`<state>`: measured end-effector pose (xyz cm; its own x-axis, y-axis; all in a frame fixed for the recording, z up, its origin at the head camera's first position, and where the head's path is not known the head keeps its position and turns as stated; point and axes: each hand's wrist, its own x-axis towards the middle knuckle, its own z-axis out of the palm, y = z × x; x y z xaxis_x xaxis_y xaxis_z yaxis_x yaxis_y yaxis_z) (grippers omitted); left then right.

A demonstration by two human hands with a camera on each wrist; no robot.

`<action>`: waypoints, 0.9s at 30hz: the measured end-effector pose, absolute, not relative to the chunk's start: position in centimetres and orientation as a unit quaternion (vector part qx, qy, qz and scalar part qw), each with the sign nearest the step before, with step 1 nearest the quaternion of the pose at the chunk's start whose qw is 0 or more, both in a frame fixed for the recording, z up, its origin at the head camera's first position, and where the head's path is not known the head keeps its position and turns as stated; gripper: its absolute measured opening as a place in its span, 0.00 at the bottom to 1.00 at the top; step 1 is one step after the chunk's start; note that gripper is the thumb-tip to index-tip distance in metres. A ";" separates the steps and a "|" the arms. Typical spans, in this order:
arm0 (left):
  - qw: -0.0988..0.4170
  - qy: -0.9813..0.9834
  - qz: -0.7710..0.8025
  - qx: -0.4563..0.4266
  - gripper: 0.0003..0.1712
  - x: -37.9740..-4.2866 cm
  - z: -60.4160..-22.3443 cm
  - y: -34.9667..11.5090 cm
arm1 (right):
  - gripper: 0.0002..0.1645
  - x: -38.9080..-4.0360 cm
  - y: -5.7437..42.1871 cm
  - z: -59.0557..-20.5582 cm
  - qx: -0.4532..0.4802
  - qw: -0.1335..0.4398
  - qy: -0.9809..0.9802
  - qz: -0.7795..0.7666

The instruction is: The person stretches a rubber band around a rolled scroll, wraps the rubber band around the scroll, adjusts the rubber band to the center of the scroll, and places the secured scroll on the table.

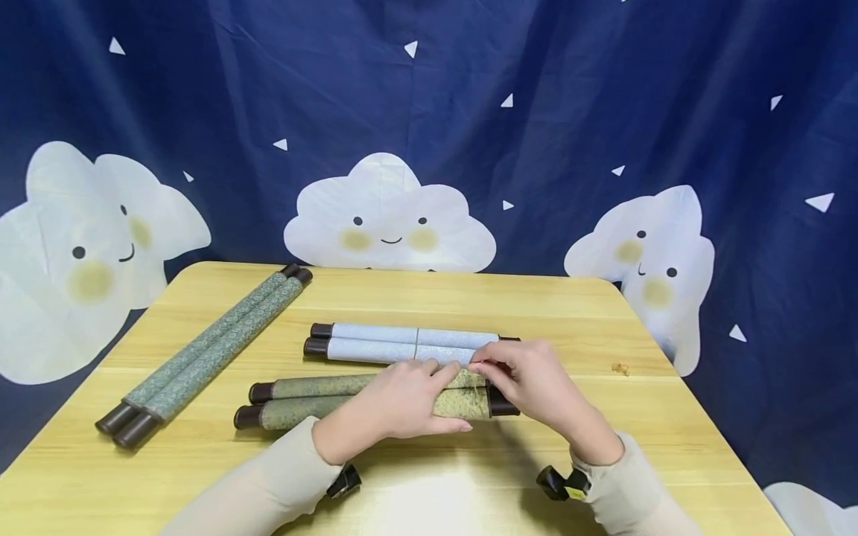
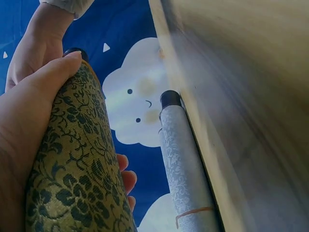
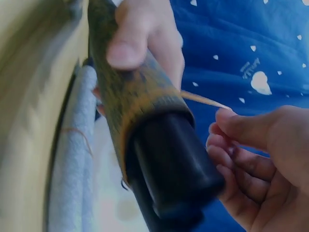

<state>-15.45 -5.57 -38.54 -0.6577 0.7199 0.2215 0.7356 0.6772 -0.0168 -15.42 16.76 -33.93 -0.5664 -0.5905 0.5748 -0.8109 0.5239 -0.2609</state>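
Note:
A yellow-green patterned scroll (image 1: 304,406) with two rollers and dark end knobs lies across the near middle of the table. My left hand (image 1: 405,402) grips it right of centre, thumb along the near side and fingers over the far roller; the left wrist view shows its floral cloth up close. At the scroll's right end, my right hand (image 1: 539,383) pinches a tan rubber band (image 3: 207,100) between thumb and forefinger. The band circles the scroll's edge beside the dark knobs (image 3: 174,159) and is pulled out taut to one side.
Just behind lies a pale blue-white scroll (image 1: 375,350) with a rubber band (image 1: 417,344) round its middle. A grey-green double-roller scroll (image 1: 214,346) lies slanted on the left of the wooden table (image 1: 469,294). A dark blue curtain (image 1: 456,89) with clouds hangs behind.

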 end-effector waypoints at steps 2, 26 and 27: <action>0.106 -0.911 -0.036 -0.397 0.52 -15.5 -38.6 -5.6 | 0.02 -15.3 16.5 -34.1 0.415 0.207 -0.847 0.261; 0.095 -0.908 -0.050 -0.406 0.54 -15.8 -38.7 -6.0 | 0.05 -16.7 16.6 -33.2 0.457 0.150 -0.844 0.238; 0.096 -0.903 -0.052 -0.414 0.54 -15.8 -38.7 -6.0 | 0.04 -17.1 16.7 -32.8 0.468 0.113 -0.844 0.238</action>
<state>-15.77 -5.98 -38.71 -0.6378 0.7388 0.2175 0.7590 0.6509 0.0145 -17.10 16.71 -32.75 -0.5366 -0.7355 0.4137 -0.8432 0.4486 -0.2961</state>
